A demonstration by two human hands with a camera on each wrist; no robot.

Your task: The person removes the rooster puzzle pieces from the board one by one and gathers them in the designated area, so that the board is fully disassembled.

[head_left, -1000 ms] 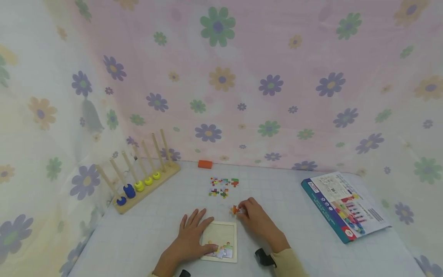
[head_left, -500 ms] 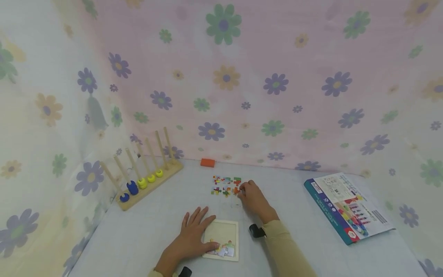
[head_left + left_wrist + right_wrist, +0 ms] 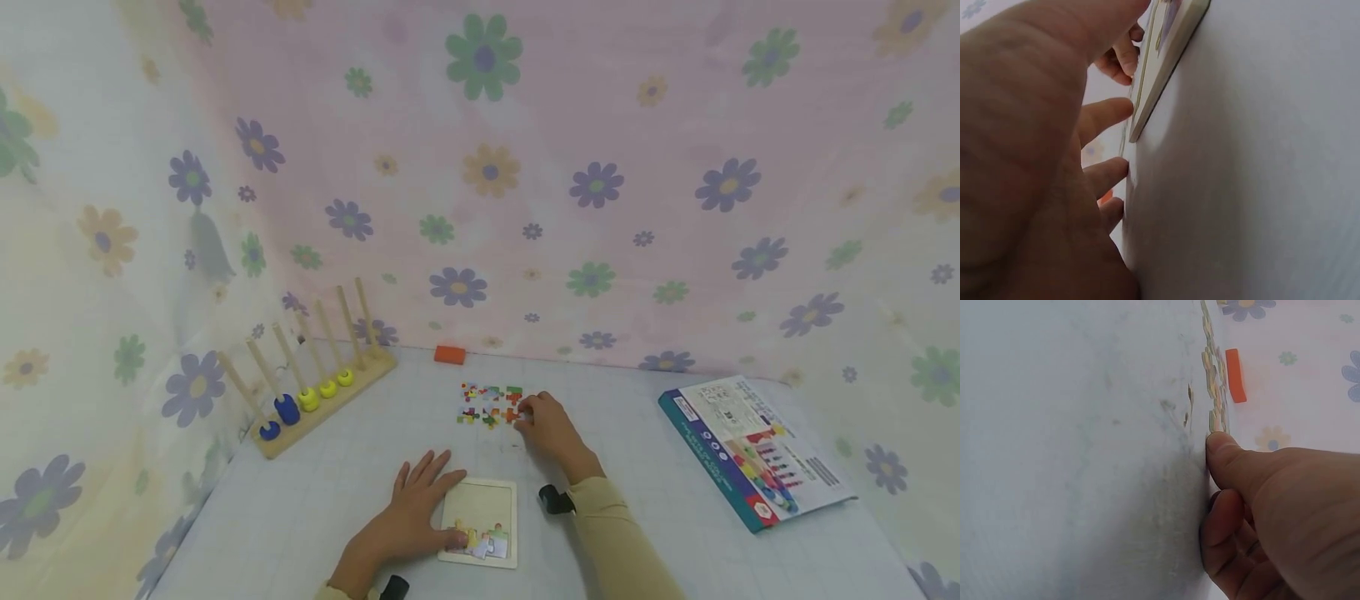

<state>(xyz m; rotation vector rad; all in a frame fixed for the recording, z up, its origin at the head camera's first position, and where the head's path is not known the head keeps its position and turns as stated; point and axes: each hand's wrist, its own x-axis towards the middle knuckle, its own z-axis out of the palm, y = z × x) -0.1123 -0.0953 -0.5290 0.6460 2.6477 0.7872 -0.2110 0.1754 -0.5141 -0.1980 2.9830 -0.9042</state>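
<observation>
My left hand (image 3: pixel 408 517) lies spread over the left side of a shallow wooden puzzle tray (image 3: pixel 480 500), its thumb resting on the puzzle pieces inside. Those tray pieces (image 3: pixel 497 543) lie along its lower edge. In the left wrist view, straight fingers (image 3: pixel 1107 115) reach past the tray corner (image 3: pixel 1147 106). Further back, loose jigsaw pieces (image 3: pixel 491 393) form two short rows on the table. My right hand (image 3: pixel 553 433) pinches an orange puzzle piece (image 3: pixel 512 415) at the right end of the nearer row. The right wrist view shows thumb and curled fingers (image 3: pixel 1225 522) at the table surface.
A wooden peg stand (image 3: pixel 330 408) with blue and yellow beads stands at the left. An orange block (image 3: pixel 450 355) lies near the back wall cloth. On the right is a flat printed box (image 3: pixel 753 450). A white cloth (image 3: pixel 600 400) covers the table.
My right hand has carried the orange puzzle piece from near the tray to the right end of the nearer row. The left hand has stayed at the tray, its thumb shifting slightly.
</observation>
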